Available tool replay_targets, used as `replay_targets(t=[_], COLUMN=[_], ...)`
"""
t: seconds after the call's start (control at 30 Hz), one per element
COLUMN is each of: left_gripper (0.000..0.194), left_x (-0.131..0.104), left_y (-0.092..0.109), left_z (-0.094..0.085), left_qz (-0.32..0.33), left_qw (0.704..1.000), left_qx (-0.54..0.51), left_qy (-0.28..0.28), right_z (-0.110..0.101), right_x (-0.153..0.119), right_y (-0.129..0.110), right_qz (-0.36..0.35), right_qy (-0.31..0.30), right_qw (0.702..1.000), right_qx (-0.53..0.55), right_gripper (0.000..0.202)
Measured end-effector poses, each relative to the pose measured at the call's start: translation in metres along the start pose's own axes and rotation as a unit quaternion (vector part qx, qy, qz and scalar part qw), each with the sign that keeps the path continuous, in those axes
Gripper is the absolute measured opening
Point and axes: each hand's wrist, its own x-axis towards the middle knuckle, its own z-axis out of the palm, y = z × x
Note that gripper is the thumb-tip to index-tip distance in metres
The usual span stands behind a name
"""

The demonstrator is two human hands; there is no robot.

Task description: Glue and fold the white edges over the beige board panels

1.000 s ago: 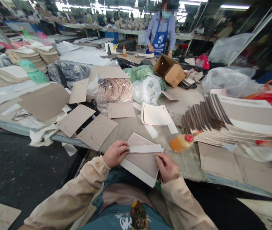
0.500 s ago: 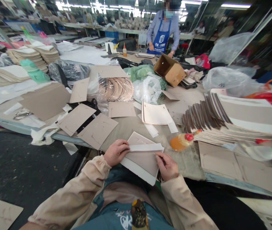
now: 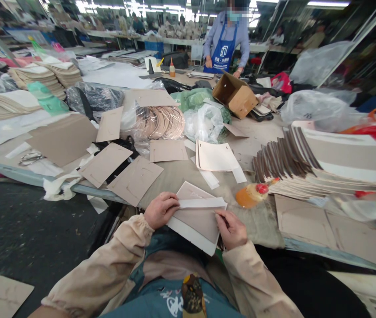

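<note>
A beige sheet panel [image 3: 196, 223] with a white border along its near edge lies at the table's front edge, tilted toward me. Across it runs a white strip [image 3: 203, 202], its far side showing more beige panel. At the strip's left end, my left hand [image 3: 162, 210] is closed on the panel's left edge, thumb on top. My right hand [image 3: 231, 229] pinches the right edge just below the strip's other end; its lower fingers are curled. An orange glue bottle [image 3: 247, 196] with a red cap lies right of my right hand.
Stacked panels [image 3: 340, 154] fan out at the right. Several loose beige panels [image 3: 135, 180] lie left of my hands, near scissors [image 3: 31, 158]. Beyond are a white-topped panel stack [image 3: 216, 157], plastic-wrapped pieces [image 3: 161, 121] and a cardboard box [image 3: 236, 96]. A co-worker in a blue apron [image 3: 223, 53] stands across the table.
My hands, the panel and the strip look nearly the same. The co-worker across the table has shifted slightly.
</note>
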Motion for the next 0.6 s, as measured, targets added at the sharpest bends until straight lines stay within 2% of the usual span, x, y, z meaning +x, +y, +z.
replay_targets(t=[0.6], left_gripper=[0.012], left_x=[-0.0003], left_y=[-0.0001], left_z=[0.0006], left_qz=[-0.004], left_qw=[1.000], left_qx=[-0.005], left_qy=[0.003], right_z=[0.0003], right_x=[0.0020], right_y=[-0.0011], right_qz=[-0.011], right_qy=[-0.006], right_qw=[1.000], right_qx=[-0.024], right_gripper=[0.015])
